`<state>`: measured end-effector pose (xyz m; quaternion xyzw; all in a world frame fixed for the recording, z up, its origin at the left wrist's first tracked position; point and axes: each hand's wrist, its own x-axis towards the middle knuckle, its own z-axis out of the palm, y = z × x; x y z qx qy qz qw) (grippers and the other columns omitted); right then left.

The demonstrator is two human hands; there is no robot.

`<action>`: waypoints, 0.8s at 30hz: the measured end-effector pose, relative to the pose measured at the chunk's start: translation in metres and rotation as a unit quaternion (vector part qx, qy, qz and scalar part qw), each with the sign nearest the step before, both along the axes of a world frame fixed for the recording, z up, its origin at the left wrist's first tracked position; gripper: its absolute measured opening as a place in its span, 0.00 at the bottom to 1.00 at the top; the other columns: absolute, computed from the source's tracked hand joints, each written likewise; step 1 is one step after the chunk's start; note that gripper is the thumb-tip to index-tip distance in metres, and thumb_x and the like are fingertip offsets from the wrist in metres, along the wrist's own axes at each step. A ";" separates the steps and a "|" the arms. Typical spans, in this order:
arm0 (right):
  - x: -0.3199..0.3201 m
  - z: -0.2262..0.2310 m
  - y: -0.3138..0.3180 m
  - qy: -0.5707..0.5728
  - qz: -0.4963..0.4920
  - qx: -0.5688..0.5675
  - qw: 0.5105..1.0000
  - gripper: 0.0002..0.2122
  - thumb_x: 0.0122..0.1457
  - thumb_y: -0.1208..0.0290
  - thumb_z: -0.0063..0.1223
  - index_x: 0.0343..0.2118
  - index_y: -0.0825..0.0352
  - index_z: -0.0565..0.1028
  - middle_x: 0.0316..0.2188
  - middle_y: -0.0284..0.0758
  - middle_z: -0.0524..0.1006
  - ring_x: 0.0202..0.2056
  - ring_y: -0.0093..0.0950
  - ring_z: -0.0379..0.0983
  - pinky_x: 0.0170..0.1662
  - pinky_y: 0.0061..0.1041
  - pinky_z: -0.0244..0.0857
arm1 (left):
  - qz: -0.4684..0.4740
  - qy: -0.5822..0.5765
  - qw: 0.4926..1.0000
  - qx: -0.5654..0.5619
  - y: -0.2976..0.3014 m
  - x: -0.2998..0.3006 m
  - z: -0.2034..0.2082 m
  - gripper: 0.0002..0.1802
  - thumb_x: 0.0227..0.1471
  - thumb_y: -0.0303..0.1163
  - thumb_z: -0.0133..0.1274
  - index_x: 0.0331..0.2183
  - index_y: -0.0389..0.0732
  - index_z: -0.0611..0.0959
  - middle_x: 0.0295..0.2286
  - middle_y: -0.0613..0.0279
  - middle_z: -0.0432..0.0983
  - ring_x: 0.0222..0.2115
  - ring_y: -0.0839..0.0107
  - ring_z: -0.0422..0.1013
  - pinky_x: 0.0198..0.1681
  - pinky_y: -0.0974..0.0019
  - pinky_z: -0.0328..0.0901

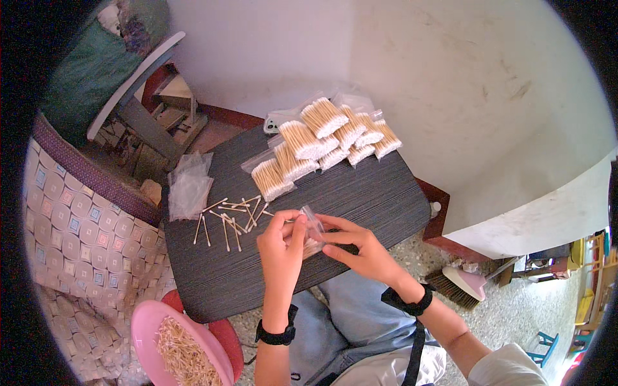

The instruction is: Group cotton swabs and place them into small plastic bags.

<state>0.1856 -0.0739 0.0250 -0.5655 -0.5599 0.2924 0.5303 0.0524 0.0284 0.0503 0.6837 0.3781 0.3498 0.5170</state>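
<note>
Near the front of the dark table, a clear plastic bag [311,222] with cotton swabs in its lower part is held between my two hands. My left hand [284,235] has its fingers curled on the bag's left side, thumb pressing near the top. From the right, my right hand [357,248] pinches the bag with thumb and fingers. Part of the bag and its swabs is hidden behind the fingers. Loose cotton swabs [233,222] lie scattered to the left of my left hand. Beyond them, several filled swab bags [302,141] are piled up.
Flat clear bags [190,186] lie at the left of the dark table [212,283]. A phone [270,125] rests at the far edge. A pink basin [145,321] of swabs sits on a red stool [226,338] at lower left. A broom [458,286] lies at right on the floor.
</note>
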 end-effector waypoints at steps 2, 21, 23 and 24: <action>0.002 0.000 0.003 0.027 -0.005 0.019 0.999 0.14 0.54 0.73 0.59 0.45 0.63 0.78 0.52 0.41 0.71 0.46 0.34 0.73 0.48 0.30 0.67 | -0.017 0.001 1.000 -0.009 0.000 0.000 0.001 0.08 0.57 0.28 0.52 0.36 0.33 0.77 0.26 0.55 0.81 0.26 0.78 0.76 0.28 0.75 0.68; 0.012 -0.008 0.008 0.082 -0.031 -0.021 0.996 0.06 0.55 0.76 0.57 0.35 0.69 0.79 0.30 0.34 0.76 0.30 0.20 0.74 0.32 0.19 0.69 | -0.131 0.086 0.987 0.029 -0.001 -0.049 -0.017 0.12 0.49 0.29 0.60 0.38 0.35 0.81 0.31 0.55 0.81 0.29 0.71 0.77 0.35 0.69 0.68; 0.015 -0.014 0.009 0.077 -0.016 -0.027 0.997 0.06 0.55 0.75 0.58 0.35 0.69 0.78 0.31 0.31 0.77 0.30 0.18 0.74 0.31 0.18 0.69 | -0.118 0.082 0.989 0.019 -0.002 -0.049 -0.020 0.10 0.49 0.28 0.59 0.36 0.35 0.82 0.30 0.56 0.81 0.28 0.72 0.77 0.34 0.70 0.68; 0.015 -0.015 0.008 0.076 -0.016 -0.027 0.997 0.06 0.55 0.75 0.58 0.35 0.69 0.78 0.31 0.31 0.77 0.30 0.18 0.74 0.31 0.18 0.69 | -0.106 0.079 0.991 0.009 -0.002 -0.048 -0.021 0.09 0.50 0.28 0.59 0.34 0.35 0.83 0.29 0.57 0.81 0.26 0.73 0.76 0.32 0.71 0.67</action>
